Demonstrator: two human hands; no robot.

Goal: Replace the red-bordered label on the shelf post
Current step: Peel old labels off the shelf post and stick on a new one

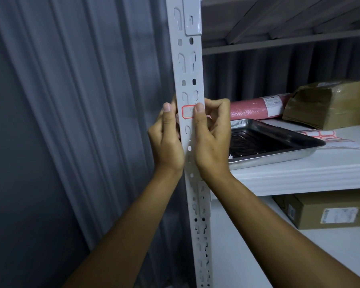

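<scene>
A white slotted shelf post [188,59] runs top to bottom through the middle of the view. A red-bordered label [188,111] sits on its front face at hand height. My left hand [167,140] grips the post from the left, thumb up along its left edge. My right hand [211,134] holds the post from the right, its thumb lying over the label's right half, fingers curled behind the post. The label's right end is hidden under that thumb. A sheet of red-bordered labels [328,137] lies on the shelf to the right.
A steel tray [279,156] sits on the white shelf [299,175] right of the post. Behind it lie a pink roll [256,109] and a brown taped parcel [330,104]. A cardboard box [324,213] stands on the lower shelf. Grey curtain [71,121] hangs left.
</scene>
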